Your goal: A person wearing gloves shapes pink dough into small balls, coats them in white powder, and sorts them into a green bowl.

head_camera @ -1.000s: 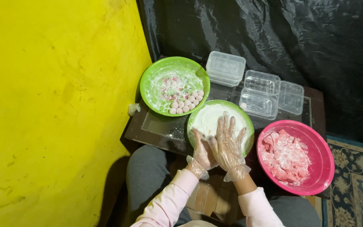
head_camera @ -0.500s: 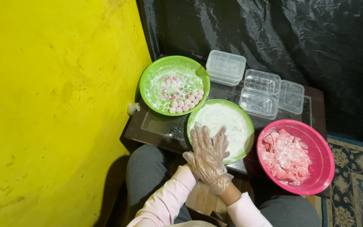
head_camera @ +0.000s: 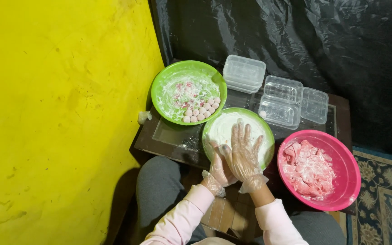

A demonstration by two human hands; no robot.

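Note:
Both my hands wear thin clear plastic gloves and are pressed palm to palm. My right hand [head_camera: 245,156] lies on top with its fingers spread, over the near edge of a green bowl [head_camera: 268,136] coated with white flour. My left hand [head_camera: 217,170] sits underneath, mostly covered. Whatever may lie between the palms is hidden. A second green bowl [head_camera: 159,90] stands farther left and holds a row of small pink-white balls [head_camera: 200,112] in flour. To the right, a pink bowl [head_camera: 351,179] holds floury pink dough pieces [head_camera: 309,170].
Clear plastic lidded boxes [head_camera: 243,72] [head_camera: 281,100] [head_camera: 314,105] stand at the back of the small dark table [head_camera: 173,136]. A yellow wall [head_camera: 60,118] lies left, black plastic sheeting [head_camera: 296,36] behind, a patterned rug [head_camera: 386,204] at right. My knees are under the table's near edge.
The joined hands drew back toward my body half a second ago and have now slid forward over the floured bowl again, the right palm moving across the left.

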